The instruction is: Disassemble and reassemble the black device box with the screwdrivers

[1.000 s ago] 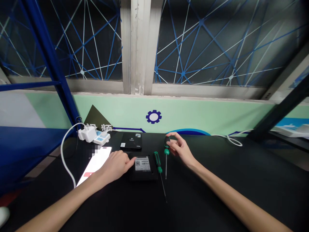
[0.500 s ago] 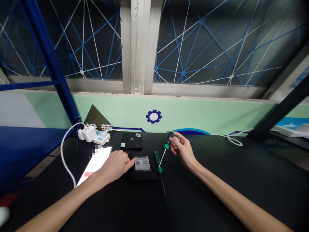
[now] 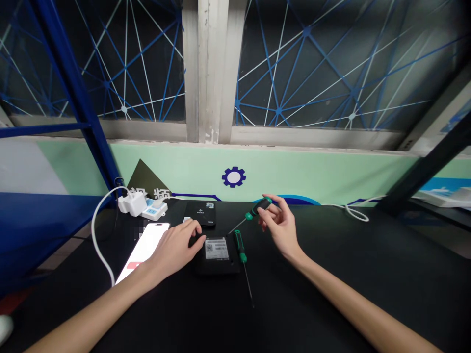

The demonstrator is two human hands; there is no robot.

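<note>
Swung round since the earlier frame, the screwdriver (image 3: 259,207) now lies nearly level in my right hand (image 3: 278,224), its shaft pointing left and slightly down instead of standing almost upright. My right grip is closed on the black-and-green handle, held between thumb and fingers, and the tip hangs just above the upper right corner of the drive (image 3: 217,249); I can't tell how high it sits off the surface.

That drive lies flat on the black tabletop (image 3: 324,289), with its white label facing up. My left hand (image 3: 172,250) has drawn back slightly and now rests beside the drive's left edge. That grip is released, with the fingers spread and nothing in them.

Just right of the drive, a second screwdriver (image 3: 240,246) lies with its green handle against the drive's edge and its shaft running toward me. Beyond the drive sits a black box (image 3: 200,213). Left of my left hand is a lit phone (image 3: 144,246), and past it are a power strip (image 3: 154,210) and a white charger (image 3: 131,203), with a white cable (image 3: 97,230) looping down toward the phone. A mint-green wall (image 3: 305,171) with a gear emblem (image 3: 233,177) runs along the far side of the tabletop, beneath a window (image 3: 316,63).
</note>
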